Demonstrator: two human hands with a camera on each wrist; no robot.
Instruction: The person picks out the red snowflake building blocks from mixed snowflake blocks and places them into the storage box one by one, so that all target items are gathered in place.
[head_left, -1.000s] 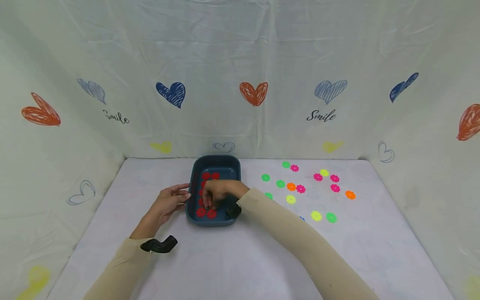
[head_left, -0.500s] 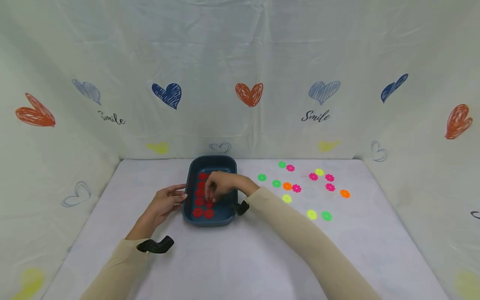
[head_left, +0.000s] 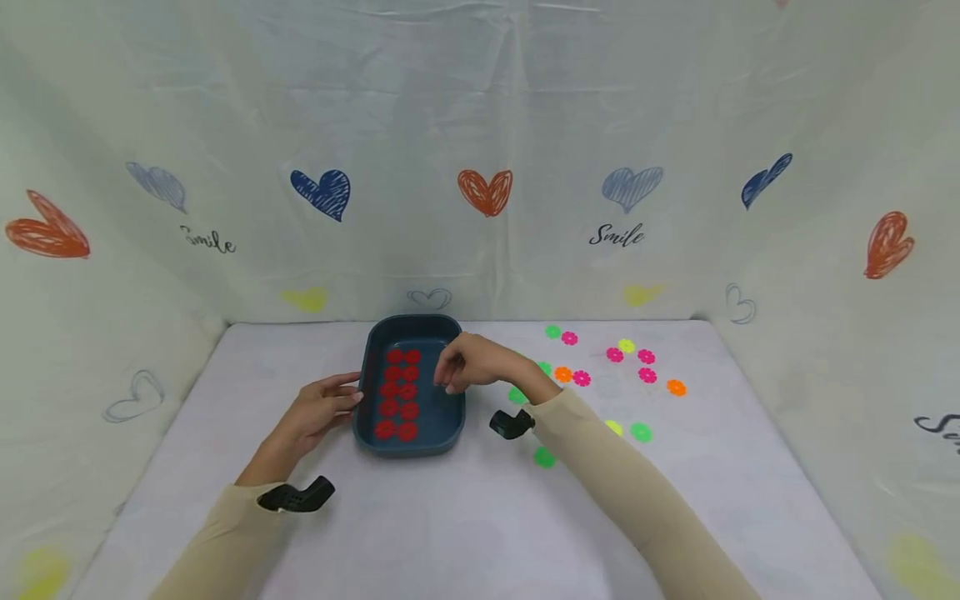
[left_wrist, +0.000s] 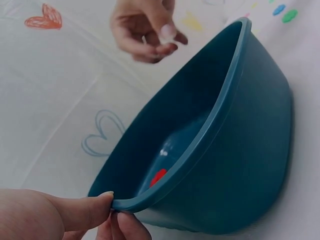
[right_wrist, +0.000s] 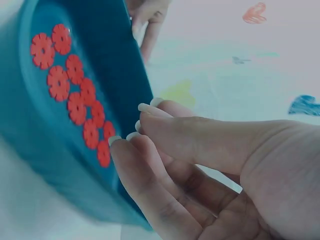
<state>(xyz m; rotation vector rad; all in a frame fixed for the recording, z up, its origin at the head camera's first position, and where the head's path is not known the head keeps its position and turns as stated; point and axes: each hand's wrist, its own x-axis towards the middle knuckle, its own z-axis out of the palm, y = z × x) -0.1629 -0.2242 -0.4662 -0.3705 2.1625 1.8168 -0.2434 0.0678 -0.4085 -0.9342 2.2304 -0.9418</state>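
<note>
A dark blue rectangular tub stands on the table, left of centre in the head view. My left hand pinches its left rim, thumb over the edge and fingers underneath, as the left wrist view shows. Flat red notched discs lie in two columns on the tub's floor, towards its left side. Over the tub's right side is my right hand, raised above the discs. In the right wrist view its fingers and thumb are loosely bent with a gap between them, holding nothing.
To the right of the tub, loose notched discs lie scattered: green, pink, orange and yellow. My right forearm covers part of that area. A white sheet with printed hearts hangs behind the table.
My right hand has risen from the red discs and moved right, towards the tub's right rim, uncovering both columns. The left hand stays at the rim. The head view has shifted slightly.
</note>
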